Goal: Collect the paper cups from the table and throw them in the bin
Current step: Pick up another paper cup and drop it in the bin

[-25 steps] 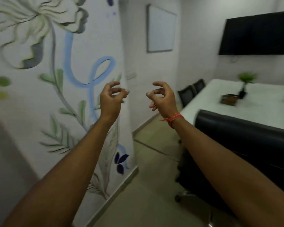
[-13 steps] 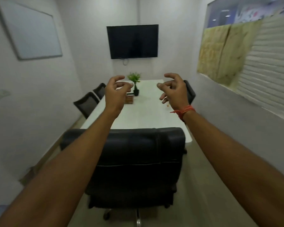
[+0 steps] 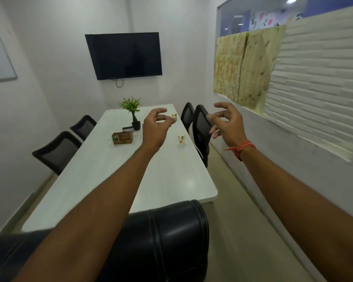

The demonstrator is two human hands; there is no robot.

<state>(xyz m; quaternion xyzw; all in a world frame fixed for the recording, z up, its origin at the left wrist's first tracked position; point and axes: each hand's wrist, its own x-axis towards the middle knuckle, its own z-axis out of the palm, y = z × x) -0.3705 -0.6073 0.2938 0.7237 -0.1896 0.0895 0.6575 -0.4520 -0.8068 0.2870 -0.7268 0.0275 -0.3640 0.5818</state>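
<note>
I've swung right since before, two paper cups [image 3: 181,138] now visible on table [image 3: 102,180], both hands [image 3: 155,129] loosely curled, empty.

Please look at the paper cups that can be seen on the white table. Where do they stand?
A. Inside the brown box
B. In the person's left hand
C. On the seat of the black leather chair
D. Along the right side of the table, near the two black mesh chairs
D: one paper cup and a second paper cup stand near the right edge of the table, beside the mesh chairs; both hands hold nothing.
</note>
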